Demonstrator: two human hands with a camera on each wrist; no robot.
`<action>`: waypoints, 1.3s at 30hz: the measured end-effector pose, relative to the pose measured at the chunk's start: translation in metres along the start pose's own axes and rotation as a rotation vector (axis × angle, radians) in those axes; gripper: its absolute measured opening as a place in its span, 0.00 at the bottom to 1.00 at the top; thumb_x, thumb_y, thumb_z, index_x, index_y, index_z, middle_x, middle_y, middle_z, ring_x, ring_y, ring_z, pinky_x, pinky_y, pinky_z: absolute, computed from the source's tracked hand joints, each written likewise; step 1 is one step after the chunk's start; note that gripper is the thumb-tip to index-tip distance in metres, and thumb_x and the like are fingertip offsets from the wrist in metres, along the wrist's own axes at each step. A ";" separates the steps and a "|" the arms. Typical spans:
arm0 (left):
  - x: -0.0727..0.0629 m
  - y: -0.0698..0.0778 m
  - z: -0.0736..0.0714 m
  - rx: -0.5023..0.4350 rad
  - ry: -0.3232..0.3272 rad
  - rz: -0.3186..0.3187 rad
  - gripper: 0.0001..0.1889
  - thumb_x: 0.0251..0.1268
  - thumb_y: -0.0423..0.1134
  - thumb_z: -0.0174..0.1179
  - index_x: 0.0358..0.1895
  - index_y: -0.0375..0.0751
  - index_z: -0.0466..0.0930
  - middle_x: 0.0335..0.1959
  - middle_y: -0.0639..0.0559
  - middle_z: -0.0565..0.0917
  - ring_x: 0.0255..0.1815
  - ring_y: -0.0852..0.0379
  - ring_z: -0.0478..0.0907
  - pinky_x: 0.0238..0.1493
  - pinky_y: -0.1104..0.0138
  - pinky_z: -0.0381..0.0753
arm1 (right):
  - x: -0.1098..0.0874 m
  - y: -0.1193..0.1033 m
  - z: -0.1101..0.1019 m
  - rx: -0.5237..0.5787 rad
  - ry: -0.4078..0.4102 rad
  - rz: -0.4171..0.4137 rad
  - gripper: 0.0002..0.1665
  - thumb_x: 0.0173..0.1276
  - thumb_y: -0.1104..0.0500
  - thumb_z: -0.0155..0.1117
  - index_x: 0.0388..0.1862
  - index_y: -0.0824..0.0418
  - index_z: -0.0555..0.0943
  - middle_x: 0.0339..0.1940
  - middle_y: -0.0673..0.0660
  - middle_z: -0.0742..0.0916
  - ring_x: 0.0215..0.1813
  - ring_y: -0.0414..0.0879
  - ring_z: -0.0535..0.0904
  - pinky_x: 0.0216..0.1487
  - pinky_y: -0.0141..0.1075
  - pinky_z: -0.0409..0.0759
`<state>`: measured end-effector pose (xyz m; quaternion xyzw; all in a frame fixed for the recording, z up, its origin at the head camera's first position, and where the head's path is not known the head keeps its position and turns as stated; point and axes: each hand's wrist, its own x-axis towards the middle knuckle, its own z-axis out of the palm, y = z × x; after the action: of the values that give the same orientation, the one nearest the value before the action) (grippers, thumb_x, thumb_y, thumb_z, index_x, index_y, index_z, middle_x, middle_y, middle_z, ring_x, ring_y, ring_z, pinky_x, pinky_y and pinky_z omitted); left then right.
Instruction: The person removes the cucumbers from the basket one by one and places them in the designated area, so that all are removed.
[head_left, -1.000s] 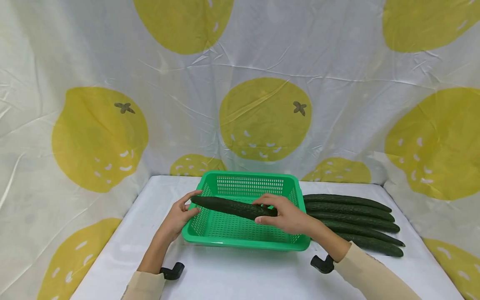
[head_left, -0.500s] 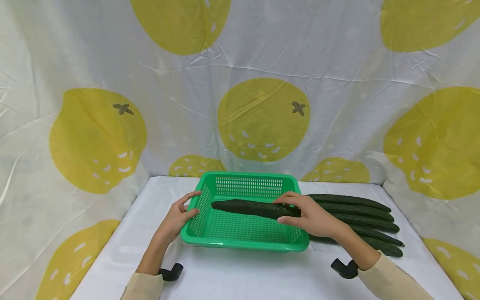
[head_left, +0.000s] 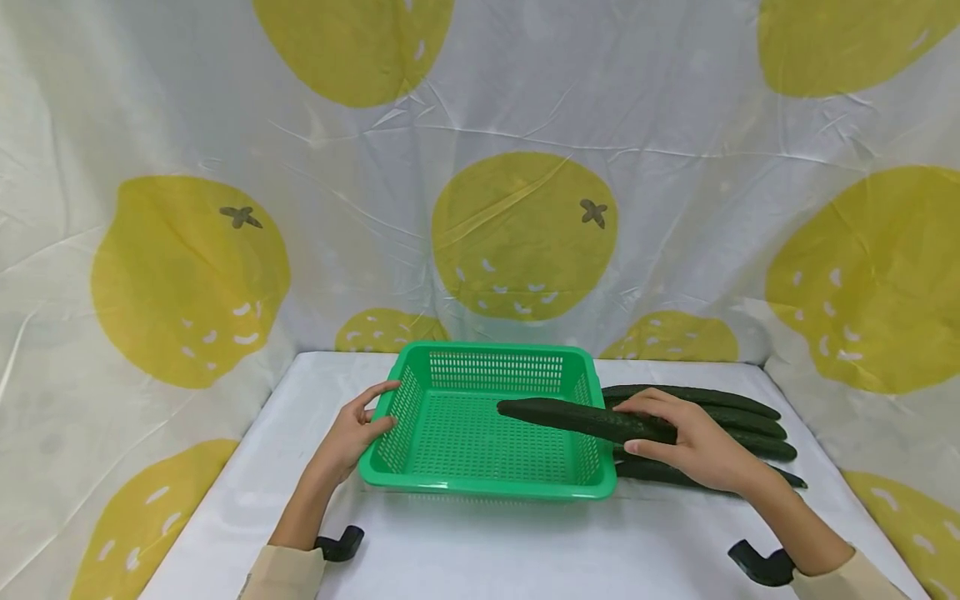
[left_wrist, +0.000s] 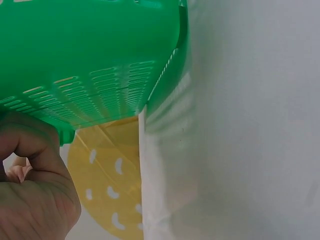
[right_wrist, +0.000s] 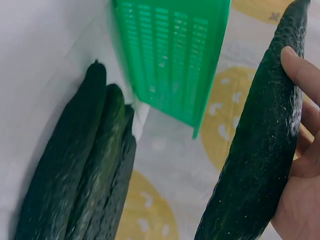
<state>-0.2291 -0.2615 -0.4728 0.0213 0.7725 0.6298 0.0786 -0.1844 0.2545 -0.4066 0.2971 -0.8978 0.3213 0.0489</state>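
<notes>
A long dark green cucumber [head_left: 573, 417] is gripped by my right hand [head_left: 701, 446] near one end, thumb on one side and fingers on the other. It is held above the right wall of the green plastic basket [head_left: 487, 485], its far tip over the basket's inside. In the right wrist view this cucumber [right_wrist: 255, 145] hangs apart from the basket's wall. My left hand [head_left: 348, 437] pinches the basket's left rim between thumb and fingers. The left wrist view shows the hand [left_wrist: 37, 180] bent against the perforated side, its fingertips mostly hidden.
Several more cucumbers [head_left: 720, 396] lie side by side on the white tablecloth [head_left: 480, 550] right of the basket, partly behind my right hand. A lemon-print curtain [head_left: 360, 217] stands behind and at both sides of the table.
My right hand has carried the cucumber rightward, from across the basket to above its right wall. The left hand and basket stay put.
</notes>
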 end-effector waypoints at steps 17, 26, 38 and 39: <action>-0.001 -0.001 0.002 0.013 -0.003 0.017 0.33 0.72 0.32 0.60 0.77 0.57 0.65 0.19 0.53 0.72 0.21 0.58 0.76 0.25 0.67 0.80 | -0.085 0.050 -0.029 -0.121 0.099 0.159 0.28 0.66 0.54 0.75 0.64 0.39 0.79 0.59 0.37 0.82 0.59 0.23 0.74 0.50 0.28 0.77; -0.001 0.000 0.001 0.014 -0.011 0.027 0.33 0.72 0.32 0.60 0.78 0.54 0.64 0.20 0.53 0.72 0.22 0.58 0.77 0.27 0.67 0.81 | -0.117 0.072 -0.030 -0.108 0.103 0.168 0.28 0.65 0.57 0.76 0.63 0.42 0.81 0.58 0.39 0.83 0.58 0.20 0.72 0.51 0.19 0.71; -0.002 0.002 0.002 0.016 -0.005 0.025 0.33 0.72 0.32 0.60 0.78 0.53 0.64 0.19 0.53 0.71 0.22 0.58 0.76 0.26 0.67 0.80 | -0.146 0.103 -0.015 -0.121 0.119 0.155 0.28 0.60 0.56 0.80 0.60 0.43 0.83 0.58 0.46 0.84 0.60 0.15 0.66 0.52 0.13 0.63; -0.002 0.002 0.002 0.019 -0.009 0.027 0.33 0.72 0.32 0.60 0.78 0.52 0.64 0.19 0.53 0.71 0.22 0.58 0.76 0.26 0.67 0.80 | -0.147 0.104 -0.012 -0.118 0.123 0.140 0.29 0.59 0.57 0.80 0.60 0.43 0.84 0.57 0.47 0.84 0.60 0.15 0.66 0.53 0.12 0.61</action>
<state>-0.2265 -0.2598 -0.4712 0.0354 0.7777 0.6233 0.0732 -0.1242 0.4000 -0.4950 0.2099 -0.9291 0.2880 0.0990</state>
